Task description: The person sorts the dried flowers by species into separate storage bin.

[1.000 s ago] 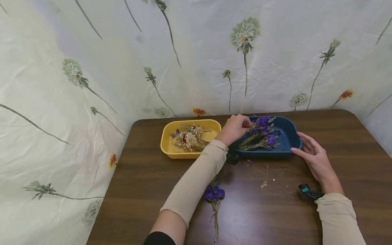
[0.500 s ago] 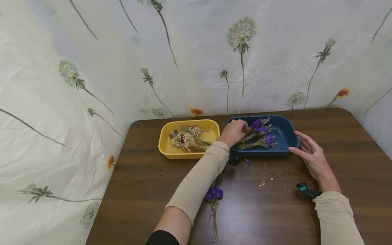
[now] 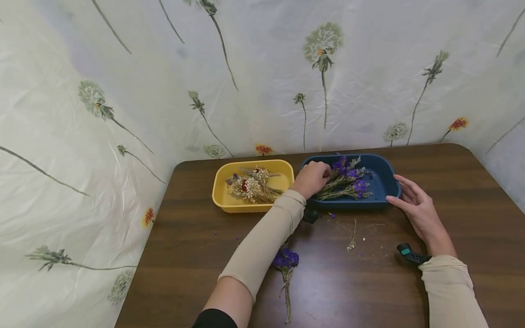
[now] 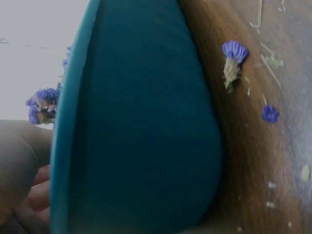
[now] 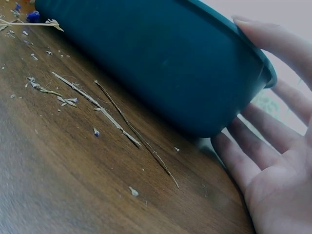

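Observation:
My left hand point(image 3: 312, 178) is at the left end of the blue tray point(image 3: 383, 182), fingers curled on a bunch of dried purple flowers point(image 3: 340, 165). Other purple-flowered stems point(image 3: 348, 189) lie in the tray beside it. In the left wrist view the tray wall point(image 4: 141, 122) hides most of that hand, and purple blooms point(image 4: 43, 103) show past the rim. My right hand point(image 3: 422, 214) holds the tray's right end. In the right wrist view, its thumb touches the rim and its fingers lie around the end wall.
Left of the blue tray stands a yellow tray point(image 3: 221, 200) with bunches of cream and red dried flowers point(image 3: 252, 187). A tied purple bunch point(image 3: 286, 266) lies on the brown table point(image 3: 328, 291) near my left forearm. Loose stems point(image 5: 100, 107) and petals litter the table before the blue tray.
My left hand has drawn slightly leftward within the blue tray, and the purple heads by its fingers have shifted left too. My right hand stays at the tray's end. The view has shifted slightly.

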{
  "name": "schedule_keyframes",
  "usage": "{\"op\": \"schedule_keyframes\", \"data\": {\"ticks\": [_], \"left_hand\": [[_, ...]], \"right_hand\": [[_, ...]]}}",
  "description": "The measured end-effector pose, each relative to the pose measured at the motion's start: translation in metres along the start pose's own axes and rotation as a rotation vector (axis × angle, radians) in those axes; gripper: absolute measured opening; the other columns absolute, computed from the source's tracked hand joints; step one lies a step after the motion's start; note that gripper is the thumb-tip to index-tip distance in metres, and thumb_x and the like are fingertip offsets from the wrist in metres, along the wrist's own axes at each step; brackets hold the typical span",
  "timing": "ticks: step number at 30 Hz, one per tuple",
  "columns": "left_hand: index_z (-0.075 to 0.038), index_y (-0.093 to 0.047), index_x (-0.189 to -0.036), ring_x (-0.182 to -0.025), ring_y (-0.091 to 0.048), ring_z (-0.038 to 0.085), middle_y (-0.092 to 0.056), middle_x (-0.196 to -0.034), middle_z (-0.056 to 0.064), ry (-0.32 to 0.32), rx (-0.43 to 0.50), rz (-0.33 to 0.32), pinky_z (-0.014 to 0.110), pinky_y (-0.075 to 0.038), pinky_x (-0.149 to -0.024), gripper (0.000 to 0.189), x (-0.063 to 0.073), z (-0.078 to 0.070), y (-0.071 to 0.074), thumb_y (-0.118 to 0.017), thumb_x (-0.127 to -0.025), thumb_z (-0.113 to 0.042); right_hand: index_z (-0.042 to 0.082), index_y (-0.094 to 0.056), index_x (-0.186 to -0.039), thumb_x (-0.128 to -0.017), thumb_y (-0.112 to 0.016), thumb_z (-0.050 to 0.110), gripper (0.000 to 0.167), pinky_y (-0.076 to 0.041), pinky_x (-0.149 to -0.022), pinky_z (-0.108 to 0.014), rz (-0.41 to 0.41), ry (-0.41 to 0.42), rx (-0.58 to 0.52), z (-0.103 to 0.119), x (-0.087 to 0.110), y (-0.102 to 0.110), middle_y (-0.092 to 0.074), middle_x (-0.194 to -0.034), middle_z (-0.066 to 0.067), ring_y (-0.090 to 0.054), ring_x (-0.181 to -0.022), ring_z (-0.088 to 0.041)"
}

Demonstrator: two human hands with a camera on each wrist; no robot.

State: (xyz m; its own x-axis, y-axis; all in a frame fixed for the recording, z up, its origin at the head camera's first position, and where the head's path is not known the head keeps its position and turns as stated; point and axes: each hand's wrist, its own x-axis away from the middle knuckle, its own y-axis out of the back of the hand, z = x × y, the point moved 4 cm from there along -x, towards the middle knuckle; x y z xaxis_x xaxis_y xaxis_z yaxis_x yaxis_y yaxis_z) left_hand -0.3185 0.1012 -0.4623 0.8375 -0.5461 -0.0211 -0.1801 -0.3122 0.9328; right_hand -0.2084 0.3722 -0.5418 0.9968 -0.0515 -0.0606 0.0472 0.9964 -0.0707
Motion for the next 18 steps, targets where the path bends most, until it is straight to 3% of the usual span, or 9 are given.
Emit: {"op": "schedule_keyframes", "data": {"ticks": [10, 18], "left_hand": [[-0.014, -0.075, -0.123, -0.103, -0.072, 0.01, -0.077, -0.117, -0.002, -0.076, 0.079, -0.111, 0.023, -0.057, -0.093, 0.024, 0.016, 0.007, 0.021, -0.068, -0.101, -0.016], [-0.011, -0.074, -0.118, -0.103, -0.073, 0.015, -0.076, -0.116, 0.003, -0.133, 0.2, -0.18, 0.02, -0.058, -0.091, 0.02, 0.047, 0.01, 0.037, -0.069, -0.1, -0.015]], "right_hand": [[0.015, -0.036, -0.161, -0.1, -0.064, 0.0, 0.069, -0.05, -0.092, -0.005, -0.008, -0.005, 0.0, 0.002, 0.001, -0.001, -0.026, -0.172, -0.006, -0.053, -0.125, 0.003], [0.014, -0.036, -0.161, -0.099, -0.064, -0.001, 0.069, -0.05, -0.093, -0.005, -0.004, 0.004, -0.009, 0.001, 0.0, -0.002, -0.024, -0.173, -0.006, -0.052, -0.126, 0.003]]}}
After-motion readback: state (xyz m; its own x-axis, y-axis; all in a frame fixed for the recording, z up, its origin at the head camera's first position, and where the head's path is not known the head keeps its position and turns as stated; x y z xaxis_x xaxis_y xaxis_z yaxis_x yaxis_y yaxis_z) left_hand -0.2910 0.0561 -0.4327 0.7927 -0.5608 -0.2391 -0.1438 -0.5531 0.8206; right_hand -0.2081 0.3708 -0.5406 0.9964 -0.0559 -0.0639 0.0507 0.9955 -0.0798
